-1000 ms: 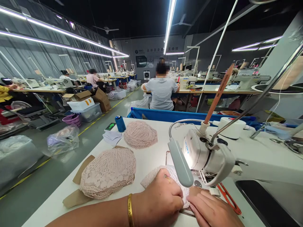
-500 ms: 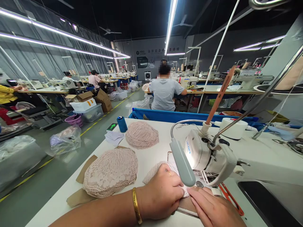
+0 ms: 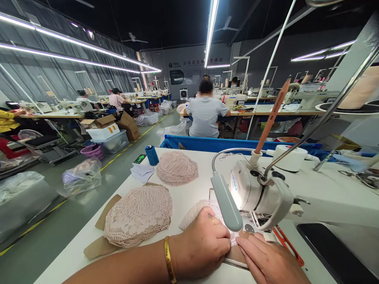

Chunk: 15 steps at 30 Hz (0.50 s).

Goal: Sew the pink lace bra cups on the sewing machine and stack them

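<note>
More tan cloth shows than a second ago, so the edge of the lace seems drawn back, leaving the layer below easier to reach. The left hand has its grip curled closed on the lace, before the sewing machine; the right hand lies flattened beside the edge (whether it pinches, one cannot tell). The lace looks netted; pale, rounded lace stacks sit on the counter.

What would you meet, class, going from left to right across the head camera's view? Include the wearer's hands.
Clear plastic tub → purple basket → larger lace stack → left hand → right hand → flat black slab.
</note>
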{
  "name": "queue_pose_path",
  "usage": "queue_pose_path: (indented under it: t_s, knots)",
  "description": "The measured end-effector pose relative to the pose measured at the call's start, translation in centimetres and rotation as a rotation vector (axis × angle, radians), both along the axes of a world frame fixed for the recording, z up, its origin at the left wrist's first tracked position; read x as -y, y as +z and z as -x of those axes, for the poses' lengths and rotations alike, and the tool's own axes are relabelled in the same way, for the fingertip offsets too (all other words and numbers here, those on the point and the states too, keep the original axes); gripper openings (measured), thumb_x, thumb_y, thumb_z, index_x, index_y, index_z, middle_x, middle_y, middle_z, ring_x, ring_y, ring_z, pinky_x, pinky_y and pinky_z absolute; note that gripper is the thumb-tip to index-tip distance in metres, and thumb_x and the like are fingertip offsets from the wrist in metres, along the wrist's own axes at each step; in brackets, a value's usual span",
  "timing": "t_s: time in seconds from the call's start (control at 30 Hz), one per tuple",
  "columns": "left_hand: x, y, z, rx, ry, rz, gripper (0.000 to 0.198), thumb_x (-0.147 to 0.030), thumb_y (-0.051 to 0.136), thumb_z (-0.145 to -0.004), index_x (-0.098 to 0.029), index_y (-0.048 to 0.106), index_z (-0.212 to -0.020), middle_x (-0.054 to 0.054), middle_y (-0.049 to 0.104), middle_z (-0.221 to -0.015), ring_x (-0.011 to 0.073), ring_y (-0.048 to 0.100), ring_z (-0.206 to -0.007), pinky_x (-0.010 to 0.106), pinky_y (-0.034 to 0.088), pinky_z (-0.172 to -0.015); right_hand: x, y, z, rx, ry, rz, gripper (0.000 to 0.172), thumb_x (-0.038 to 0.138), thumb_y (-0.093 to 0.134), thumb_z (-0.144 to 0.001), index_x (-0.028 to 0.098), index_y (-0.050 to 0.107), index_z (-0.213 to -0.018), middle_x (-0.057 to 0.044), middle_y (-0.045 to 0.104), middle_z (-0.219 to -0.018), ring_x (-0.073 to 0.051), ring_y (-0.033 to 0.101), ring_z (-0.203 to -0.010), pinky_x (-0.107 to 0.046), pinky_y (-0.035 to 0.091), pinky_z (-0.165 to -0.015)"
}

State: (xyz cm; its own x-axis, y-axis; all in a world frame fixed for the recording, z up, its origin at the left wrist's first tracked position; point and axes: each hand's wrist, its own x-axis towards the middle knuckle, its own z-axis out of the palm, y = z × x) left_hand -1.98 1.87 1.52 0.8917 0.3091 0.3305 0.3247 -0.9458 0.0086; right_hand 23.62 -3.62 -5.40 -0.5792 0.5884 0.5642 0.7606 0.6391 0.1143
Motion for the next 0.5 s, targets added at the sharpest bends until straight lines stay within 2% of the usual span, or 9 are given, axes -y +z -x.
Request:
queue_pose_path:
  t_s: [0.1, 0.2, 0.3, 0.5]
  knots:
    - [-0.2, -0.1, -0.1, -0.001, 0.011, -0.002, 0.019, -0.016, 0.062, -0.099, -0.019, 0.055, -0.081, 0.0, 0.07, -0.091, 0.0182, 0.058, -0.078, 0.044, 0.041, -0.089, -0.3, 0.1, 0.1, -0.005, -0.024, 0.01, 0.035, 0.009, 0.043, -0.102, 0.022, 0.067, -0.122, -0.005, 0.083, -0.101, -0.022, 0.08, -0.079, -0.034, 0.058, -0.064]
    - [-0.5, -0.3, -0.1, -0.015, 0.055, 0.001, 0.018, -0.019, 0.064, -0.1, -0.019, 0.058, -0.083, 0.002, 0.071, -0.098, 0.0198, 0.06, -0.084, 0.043, 0.043, -0.092, -0.4, 0.4, 0.3, -0.029, -0.037, 0.087, 0.035, 0.009, 0.041, -0.102, 0.024, 0.066, -0.122, -0.002, 0.08, -0.093, -0.019, 0.076, -0.067, -0.033, 0.058, -0.062]
    - [-0.8, -0.5, 0.0, 0.005, 0.08, -0.009, 0.015, -0.019, 0.066, -0.099, -0.019, 0.061, -0.085, 0.005, 0.074, -0.109, 0.0215, 0.062, -0.091, 0.042, 0.044, -0.095, -0.5, 0.6, 0.3, -0.041, -0.05, 0.154, 0.033, 0.013, 0.041, -0.105, 0.026, 0.064, -0.125, 0.001, 0.077, -0.092, -0.018, 0.076, -0.069, -0.031, 0.057, -0.058]
    - [-1.5, -0.9, -0.2, 0.038, 0.126, -0.007, 0.012, -0.022, 0.071, -0.099, -0.019, 0.065, -0.09, 0.006, 0.075, -0.113, 0.0224, 0.063, -0.1, 0.039, 0.044, -0.1, -0.8, -0.2, 0.0, -0.043, -0.081, 0.161, 0.036, 0.018, 0.044, -0.11, 0.022, 0.058, -0.144, 0.0, 0.077, -0.092, -0.017, 0.077, -0.067, -0.028, 0.054, -0.051]
